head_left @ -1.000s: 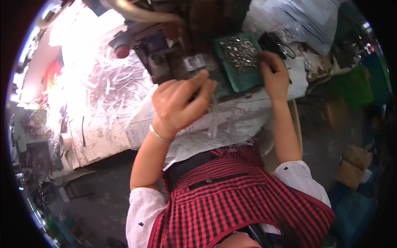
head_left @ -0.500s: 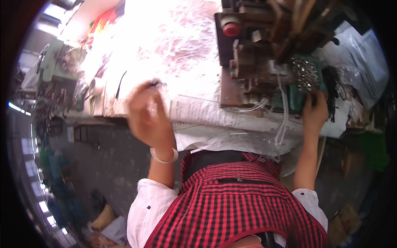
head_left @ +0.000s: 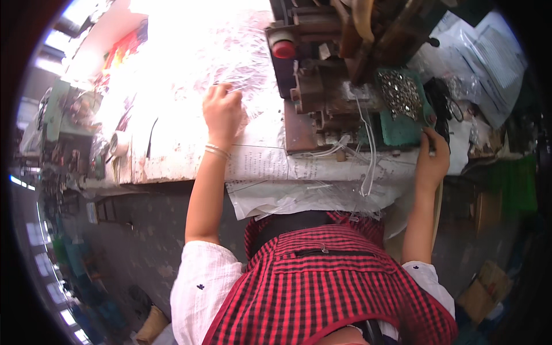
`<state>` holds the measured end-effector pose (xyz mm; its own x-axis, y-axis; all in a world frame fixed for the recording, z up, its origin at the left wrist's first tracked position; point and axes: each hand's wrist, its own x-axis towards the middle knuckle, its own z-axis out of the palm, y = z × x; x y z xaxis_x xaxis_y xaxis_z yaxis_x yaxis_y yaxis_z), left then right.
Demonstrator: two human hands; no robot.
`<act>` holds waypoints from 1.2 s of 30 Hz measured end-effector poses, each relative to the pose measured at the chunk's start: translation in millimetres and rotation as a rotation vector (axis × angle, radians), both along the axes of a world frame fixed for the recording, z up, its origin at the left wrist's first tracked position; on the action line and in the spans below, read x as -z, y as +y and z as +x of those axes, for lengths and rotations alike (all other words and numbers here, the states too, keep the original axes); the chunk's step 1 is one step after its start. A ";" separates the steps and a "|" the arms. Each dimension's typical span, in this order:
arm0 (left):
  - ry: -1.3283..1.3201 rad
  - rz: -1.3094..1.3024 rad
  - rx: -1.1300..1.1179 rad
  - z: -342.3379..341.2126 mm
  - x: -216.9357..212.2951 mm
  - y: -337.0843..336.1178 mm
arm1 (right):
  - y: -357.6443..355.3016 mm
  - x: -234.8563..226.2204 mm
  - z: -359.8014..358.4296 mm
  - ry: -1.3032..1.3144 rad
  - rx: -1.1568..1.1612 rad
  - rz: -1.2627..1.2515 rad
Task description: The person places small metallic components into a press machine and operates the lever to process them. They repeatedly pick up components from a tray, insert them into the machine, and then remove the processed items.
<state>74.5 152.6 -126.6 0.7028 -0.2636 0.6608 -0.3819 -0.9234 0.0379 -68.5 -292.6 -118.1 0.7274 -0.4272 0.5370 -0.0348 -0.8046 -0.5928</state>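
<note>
Left hand: the left hand was closed, fingers pinching clear plastic strips on the bright bench.
Right hand: the right hand was curled against the edge of the green tray of small metal pieces, beside the press machine.
Strips: probably light, thin, floppy and slippery; best pinched near one end.
Metal pieces: likely small, hard, easily scattered.
</note>
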 end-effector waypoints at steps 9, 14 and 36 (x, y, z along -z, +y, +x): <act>0.299 -1.218 0.250 -17.7 -74.0 -27.8 | 59.6 -73.8 15.8 -0.185 -0.399 0.278; 0.542 -1.372 0.247 -29.8 -17.7 -36.5 | 104.7 -74.9 77.1 -0.272 -0.441 0.492; -0.344 -0.161 0.811 -72.7 -101.3 -173.0 | 32.6 -61.4 70.3 -0.199 -0.327 0.570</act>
